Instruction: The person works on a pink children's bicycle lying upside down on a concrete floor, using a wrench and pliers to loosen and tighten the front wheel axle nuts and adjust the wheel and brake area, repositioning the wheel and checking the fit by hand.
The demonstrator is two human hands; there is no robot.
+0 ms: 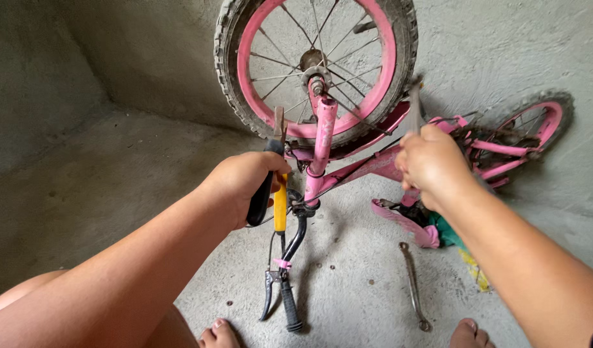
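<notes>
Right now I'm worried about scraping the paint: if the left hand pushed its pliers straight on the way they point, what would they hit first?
Probably the pink rim of the front wheel: the pliers in the left hand point up at it, though depth is unclear.

There is one view only, from a camera on the person's head. It looks steeply down and forward over both forearms, close to the left hand [248, 183] and right hand [431, 164]. Beyond them it takes in the upturned pink bicycle [348, 164], the concrete floor [116, 193] and the wall's foot. The person's toes show at the lower edge.
</notes>
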